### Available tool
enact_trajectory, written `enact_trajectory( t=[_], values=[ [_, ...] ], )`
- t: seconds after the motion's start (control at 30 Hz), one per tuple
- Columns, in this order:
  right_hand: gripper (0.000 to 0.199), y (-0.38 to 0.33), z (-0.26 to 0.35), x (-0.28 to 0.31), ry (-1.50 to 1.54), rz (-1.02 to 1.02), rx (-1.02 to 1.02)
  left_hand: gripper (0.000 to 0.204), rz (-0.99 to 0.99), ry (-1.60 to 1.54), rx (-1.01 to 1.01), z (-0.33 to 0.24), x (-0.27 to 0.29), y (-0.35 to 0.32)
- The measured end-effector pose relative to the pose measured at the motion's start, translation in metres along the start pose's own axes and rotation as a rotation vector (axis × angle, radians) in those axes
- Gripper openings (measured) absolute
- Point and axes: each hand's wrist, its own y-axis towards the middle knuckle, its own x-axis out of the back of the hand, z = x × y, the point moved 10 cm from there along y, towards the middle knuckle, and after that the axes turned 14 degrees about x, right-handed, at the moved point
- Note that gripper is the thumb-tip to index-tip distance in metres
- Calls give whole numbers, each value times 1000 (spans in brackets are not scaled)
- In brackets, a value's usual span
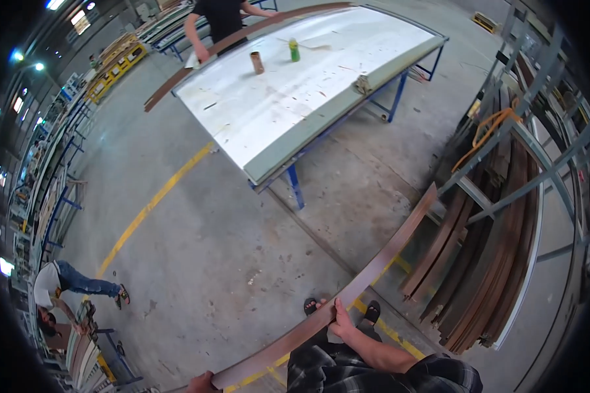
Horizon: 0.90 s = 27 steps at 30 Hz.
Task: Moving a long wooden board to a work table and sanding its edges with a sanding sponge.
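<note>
A long brown board [373,272] runs across in front of me, from the lower left up toward the rack on the right, bent by the lens. My right hand [339,321] is closed on it near its middle, the thumb on the face toward me. Farther left, at the lower edge of the view, my left hand [202,382] grips the same board; only part of that hand shows. The board is held above the concrete floor, over my sandalled feet [372,312].
A white-topped table [242,131] with blue legs stands ahead, bearing a brown can [257,63] and a green can [294,52]. Behind it a person [219,19] handles another brown strip [269,27]. A metal rack [550,157] holds brown boards [505,262]. Another person [65,281] bends at left.
</note>
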Motion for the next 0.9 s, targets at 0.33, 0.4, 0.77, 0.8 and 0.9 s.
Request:
enact_trajectory(
  t=[0.33, 0.4, 0.77, 0.8, 0.9],
  values=[
    [54, 89, 97, -161, 88, 213, 239, 68, -59, 133, 98, -63, 104, 67],
    [53, 90, 120, -215, 52, 255, 286, 67, -52, 101, 119, -90, 122, 82],
    [29, 133, 55, -361, -573, 381, -43, 69, -148, -61, 120, -243, 259, 189],
    [28, 144, 64, -379, -571, 351, -86, 69, -238, -81, 87, -258, 285, 195],
    [30, 196, 102, -451, -582, 367, 67, 71, -364, -120, 68, -264, 345, 199]
  ],
)
